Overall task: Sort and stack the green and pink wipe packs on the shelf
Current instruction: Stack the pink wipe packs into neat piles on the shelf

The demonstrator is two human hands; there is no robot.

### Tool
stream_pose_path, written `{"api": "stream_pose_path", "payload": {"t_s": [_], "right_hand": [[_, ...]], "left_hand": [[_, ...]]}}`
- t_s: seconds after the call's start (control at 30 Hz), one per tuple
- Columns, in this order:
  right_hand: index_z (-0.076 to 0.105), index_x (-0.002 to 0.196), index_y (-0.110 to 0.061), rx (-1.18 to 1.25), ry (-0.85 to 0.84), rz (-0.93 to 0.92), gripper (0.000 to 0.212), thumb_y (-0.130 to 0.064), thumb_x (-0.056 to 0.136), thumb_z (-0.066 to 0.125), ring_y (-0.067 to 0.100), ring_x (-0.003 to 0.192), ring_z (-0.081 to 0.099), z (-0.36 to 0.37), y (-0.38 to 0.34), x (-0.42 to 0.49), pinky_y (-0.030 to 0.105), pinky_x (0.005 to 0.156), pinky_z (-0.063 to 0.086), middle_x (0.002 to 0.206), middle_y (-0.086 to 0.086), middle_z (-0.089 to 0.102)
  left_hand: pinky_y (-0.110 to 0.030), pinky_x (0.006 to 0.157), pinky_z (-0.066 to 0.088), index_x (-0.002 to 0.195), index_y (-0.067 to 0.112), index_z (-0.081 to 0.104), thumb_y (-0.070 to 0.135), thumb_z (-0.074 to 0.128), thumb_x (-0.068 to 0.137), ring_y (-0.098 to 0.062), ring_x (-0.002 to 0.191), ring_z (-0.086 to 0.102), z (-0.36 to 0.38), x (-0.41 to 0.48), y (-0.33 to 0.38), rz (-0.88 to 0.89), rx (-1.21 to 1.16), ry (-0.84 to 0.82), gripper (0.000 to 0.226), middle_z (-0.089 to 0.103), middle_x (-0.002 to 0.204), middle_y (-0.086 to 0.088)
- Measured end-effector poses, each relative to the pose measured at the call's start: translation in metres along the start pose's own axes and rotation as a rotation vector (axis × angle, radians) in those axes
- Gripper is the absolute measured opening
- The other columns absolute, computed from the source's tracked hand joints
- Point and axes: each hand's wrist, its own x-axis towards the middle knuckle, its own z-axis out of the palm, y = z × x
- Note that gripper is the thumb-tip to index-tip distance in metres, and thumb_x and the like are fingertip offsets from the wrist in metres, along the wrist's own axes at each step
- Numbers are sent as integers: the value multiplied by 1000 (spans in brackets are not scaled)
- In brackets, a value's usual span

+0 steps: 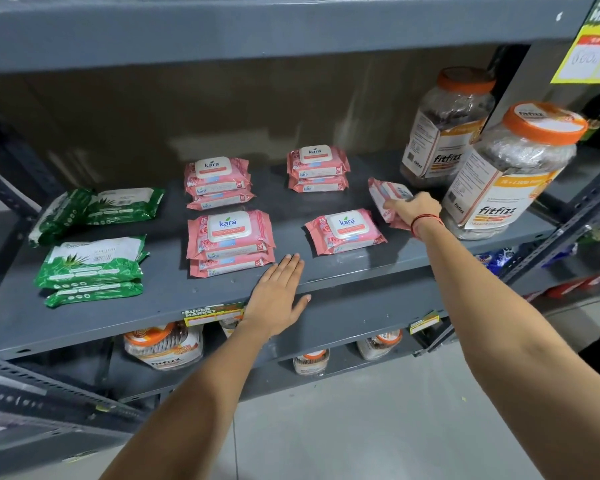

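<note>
At three o'clock on the shelf (pixel 343 271), the right hand (pixel 414 207) grips a tilted pink pack (pixel 383 195); the left hand (pixel 278 299) rests flat, fingers spread, empty.

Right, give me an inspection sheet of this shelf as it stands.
Surface: grey metal shelf, upper tier of a rack, front lip carrying price labels.
Job's things: green wipe packs at left, a front stack and a looser tilted group behind; pink wipe packs in three stacks mid-shelf, a single pink pack lying flat, and a tilted pink pack at right.
Clutter: two orange-lidded jars at the right end.
Hands: left hand flat and open on the shelf's front edge; right hand on the tilted pink pack, red thread at the wrist.
Cables: nothing seen.
Surroundings: more jars on the lower shelf, yellow price sign upper right, grey floor.
</note>
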Motion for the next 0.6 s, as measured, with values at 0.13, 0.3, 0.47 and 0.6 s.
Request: {"api": "stream_pose_path", "payload": {"t_s": [0.13,0.3,0.47,0.6], "right_hand": [[54,123,-3,82,-14,-95,80,-46,60,77,31,110,59,1,-11,-26,45,89,55,123,13,60],[55,119,-5,-107,-38,-283,72,-47,64,75,32,110,54,12,-13,-59,43,92,50,116,14,61],[40,135,-5,-388,-83,-383,80,-49,76,71,29,124,40,18,-15,-72,39,99,39,132,16,47],[36,139,-4,-477,-132,-357,93,-60,73,69,33,131,34,2,-31,-68,45,104,36,140,19,39]], "left_hand": [[-35,116,6,148,10,6,51,22,96,-19,143,4,0,-1,0,2,-6,8,68,6,156,-6],[-34,116,4,148,10,6,52,22,96,-19,143,3,-1,-1,1,-3,-7,8,68,6,156,-6],[-34,116,5,147,10,7,53,17,95,-19,143,5,-1,-1,0,2,-17,3,69,8,156,-7],[-34,115,5,147,8,10,57,0,85,-20,143,7,0,-1,1,4,-14,10,79,11,156,-8]]}}
